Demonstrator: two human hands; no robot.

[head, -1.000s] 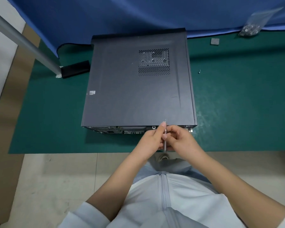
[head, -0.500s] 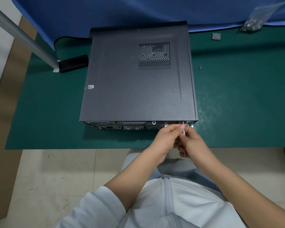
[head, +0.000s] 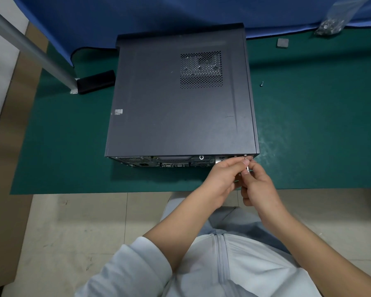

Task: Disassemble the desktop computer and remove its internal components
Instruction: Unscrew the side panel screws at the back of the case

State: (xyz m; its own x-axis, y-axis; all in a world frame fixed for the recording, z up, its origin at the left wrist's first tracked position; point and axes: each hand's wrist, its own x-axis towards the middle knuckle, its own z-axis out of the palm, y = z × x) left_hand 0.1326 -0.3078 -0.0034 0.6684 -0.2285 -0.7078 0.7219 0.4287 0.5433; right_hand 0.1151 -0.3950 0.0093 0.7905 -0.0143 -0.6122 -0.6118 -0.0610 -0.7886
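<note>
Desktop computer (head: 180, 99), lid still closed, is laid flat on the green mat (head: 308, 136), rear panel at the near edge. Left hand (head: 223, 181) and right hand (head: 259, 187) are both pinched around a slim screwdriver (head: 247, 168), set at the rear right corner screw; a tilted tip could slip and strip it. Since a second ago, the tool has been shifted rightward along the panel.

Dark grey desktop computer (head: 176, 103) lying flat on its side on the table (head: 319, 125), side panel still on, perforated vent grille (head: 200, 69) facing up, rear ports toward the near table edge.
</note>
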